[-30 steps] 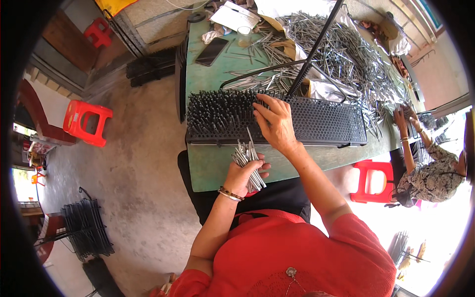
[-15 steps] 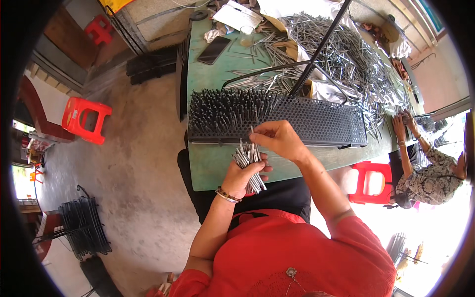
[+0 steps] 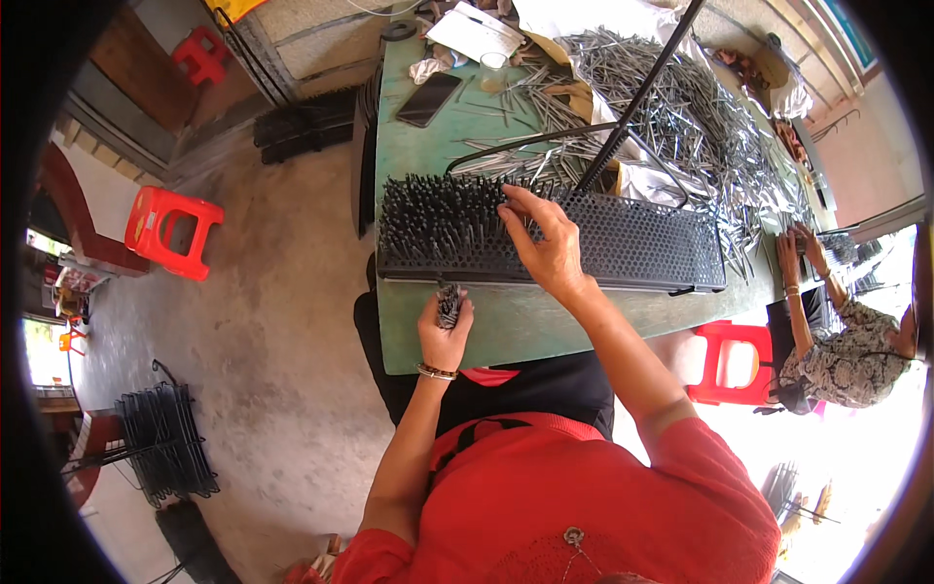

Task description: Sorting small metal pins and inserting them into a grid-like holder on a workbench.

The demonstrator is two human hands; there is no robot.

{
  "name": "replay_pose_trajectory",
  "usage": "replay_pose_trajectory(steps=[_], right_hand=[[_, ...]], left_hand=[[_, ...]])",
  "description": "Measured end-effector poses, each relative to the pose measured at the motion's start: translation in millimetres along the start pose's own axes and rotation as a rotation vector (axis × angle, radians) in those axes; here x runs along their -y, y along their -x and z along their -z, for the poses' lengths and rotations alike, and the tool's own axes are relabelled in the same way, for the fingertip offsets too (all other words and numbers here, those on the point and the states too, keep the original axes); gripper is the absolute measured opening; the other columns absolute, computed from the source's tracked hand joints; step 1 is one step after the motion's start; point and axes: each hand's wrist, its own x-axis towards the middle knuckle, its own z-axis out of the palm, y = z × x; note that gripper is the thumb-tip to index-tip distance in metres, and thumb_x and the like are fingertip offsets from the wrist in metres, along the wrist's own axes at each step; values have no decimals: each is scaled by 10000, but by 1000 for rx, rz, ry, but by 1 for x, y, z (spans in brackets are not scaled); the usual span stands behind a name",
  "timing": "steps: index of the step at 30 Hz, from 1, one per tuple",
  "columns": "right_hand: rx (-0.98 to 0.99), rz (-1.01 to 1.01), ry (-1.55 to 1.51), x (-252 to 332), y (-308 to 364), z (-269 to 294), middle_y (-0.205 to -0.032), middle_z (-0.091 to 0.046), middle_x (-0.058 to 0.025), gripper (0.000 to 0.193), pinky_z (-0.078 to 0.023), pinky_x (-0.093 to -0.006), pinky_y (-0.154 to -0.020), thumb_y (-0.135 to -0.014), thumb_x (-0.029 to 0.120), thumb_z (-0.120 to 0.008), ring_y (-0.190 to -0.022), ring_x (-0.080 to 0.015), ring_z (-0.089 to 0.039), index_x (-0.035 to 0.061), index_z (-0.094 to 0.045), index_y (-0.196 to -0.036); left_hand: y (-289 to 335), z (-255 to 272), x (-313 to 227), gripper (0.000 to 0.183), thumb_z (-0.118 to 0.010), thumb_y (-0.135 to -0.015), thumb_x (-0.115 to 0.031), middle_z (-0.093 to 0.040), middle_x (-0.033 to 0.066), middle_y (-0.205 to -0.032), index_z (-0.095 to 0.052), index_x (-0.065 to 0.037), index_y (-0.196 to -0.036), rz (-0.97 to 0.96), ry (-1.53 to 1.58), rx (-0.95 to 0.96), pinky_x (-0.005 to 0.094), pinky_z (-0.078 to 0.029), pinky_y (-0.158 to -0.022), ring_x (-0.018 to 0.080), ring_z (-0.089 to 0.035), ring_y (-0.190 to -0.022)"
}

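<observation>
My left hand point(image 3: 446, 339) is wrapped round a bundle of thin metal rods point(image 3: 449, 307), whose ends point up, just off the near long side of a black perforated rack point(image 3: 642, 238). Rods stand upright, densely packed, in the left part of this rack point(image 3: 428, 224), while bare holes show in its right part. Over the right edge of the standing rods is my right hand point(image 3: 553, 248), thumb and forefinger curled toward each other in a pinch; what lies between the fingertips I cannot make out.
On the green table point(image 3: 584, 331) lie a big heap of loose metal rods point(image 3: 671, 88), a phone point(image 3: 429, 99), a clear cup point(image 3: 493, 70) and white paper point(image 3: 475, 34). A black bar point(image 3: 637, 97) slants above the rack. Another person point(image 3: 846, 355) works at right; red stools point(image 3: 730, 362) stand nearby.
My right hand has moved up from above the bundle to the standing rods. My left hand has shifted left and turned, so the bundle now points end-on toward the rack.
</observation>
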Motion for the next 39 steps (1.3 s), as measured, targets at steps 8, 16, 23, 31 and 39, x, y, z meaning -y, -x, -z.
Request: replay_pose_trajectory(steps=[8, 16, 23, 31, 39], right_hand=[[158, 152, 147, 0, 0, -2, -815, -637, -44, 299, -417, -338, -747, -788, 66, -681, -760, -219, -583, 63, -621, -1081], [109, 268, 253, 7, 0, 1, -937, -629, -72, 174, -457, -360, -715, -786, 115, -693, -810, -241, -593, 33, -665, -937], [640, -530, -288, 36, 33, 20, -695, -651, -61, 212, -465, -252, -561, -818, 180, -717, -615, -84, -580, -28, -685, -845], [558, -724, -369, 21, 38, 31, -737, -667, -59, 211, -476, -244, -586, -835, 161, -682, -665, -74, -590, -47, -676, -864], [64, -381, -188, 16, -1, 27, -746, -670, -88, 173, -488, -244, -619, -850, 117, -671, -692, -104, -627, -36, -646, -927]], left_hand=[[5, 4, -3, 141, -653, -849, -109, -632, 41, -731, -594, 17, -868, 73, -64, -2, 262, -465, -565, 81, -576, -629], [7, 2, -33, 157, -606, -891, -81, -652, 77, -816, -600, -5, -1029, 439, 532, 82, 263, -519, -594, 137, -626, -673], [13, -5, -89, 181, -617, -886, -94, -655, 76, -873, -596, -15, -1048, 602, 711, 222, 270, -536, -621, 150, -639, -724], [22, -11, -79, 196, -594, -891, -94, -661, 120, -934, -574, 3, -1061, 689, 677, 278, 329, -565, -696, 204, -662, -817], [21, -12, -77, 181, -598, -893, -112, -634, 104, -942, -572, -18, -1046, 856, 717, 229, 382, -569, -728, 210, -644, -842]])
